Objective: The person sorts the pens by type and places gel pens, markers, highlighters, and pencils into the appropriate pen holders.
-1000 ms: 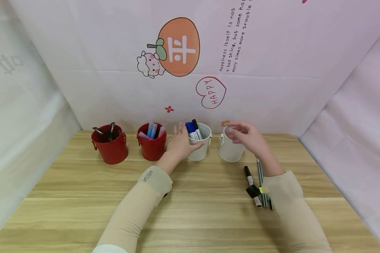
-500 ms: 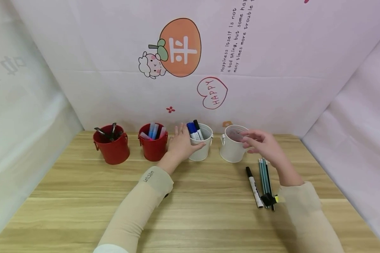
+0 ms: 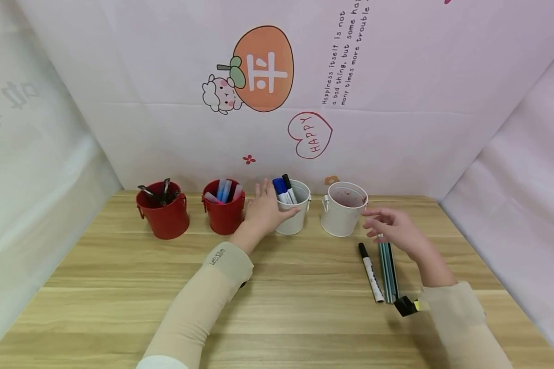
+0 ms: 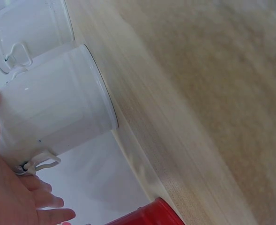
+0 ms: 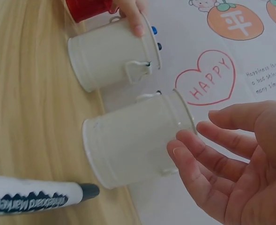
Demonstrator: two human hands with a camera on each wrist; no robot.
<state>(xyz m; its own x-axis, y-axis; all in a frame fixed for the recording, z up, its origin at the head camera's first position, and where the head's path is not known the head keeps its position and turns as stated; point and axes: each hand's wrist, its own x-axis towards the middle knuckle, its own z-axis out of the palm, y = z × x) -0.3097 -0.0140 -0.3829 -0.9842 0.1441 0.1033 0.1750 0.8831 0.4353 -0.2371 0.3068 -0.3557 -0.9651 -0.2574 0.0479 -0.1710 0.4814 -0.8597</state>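
Note:
My left hand (image 3: 264, 211) rests against the left side of a white bucket (image 3: 292, 221), fingers spread and thumb over its front near the rim. Blue and black capped markers (image 3: 283, 191) stand in that bucket. My right hand (image 3: 394, 228) is in the air just right of a second white bucket (image 3: 339, 219), its fingers loosely bent and holding nothing. In the right wrist view its fingertips appear close to that bucket's rim. Below the hand lie a whiteboard marker (image 3: 371, 274) with a black cap and a bundle of pencils (image 3: 388, 274), partly hidden by the hand.
To the left stand a red bucket (image 3: 224, 218) with pink and blue pens and another red bucket (image 3: 167, 223) with dark brushes. A printed white cloth (image 3: 388, 154) hangs behind the buckets. The table (image 3: 304, 318) has a wood grain.
My right hand has moved from over the right white bucket's rim to its right and nearer, uncovering the bucket's mouth. The left hand stays at the other white bucket.

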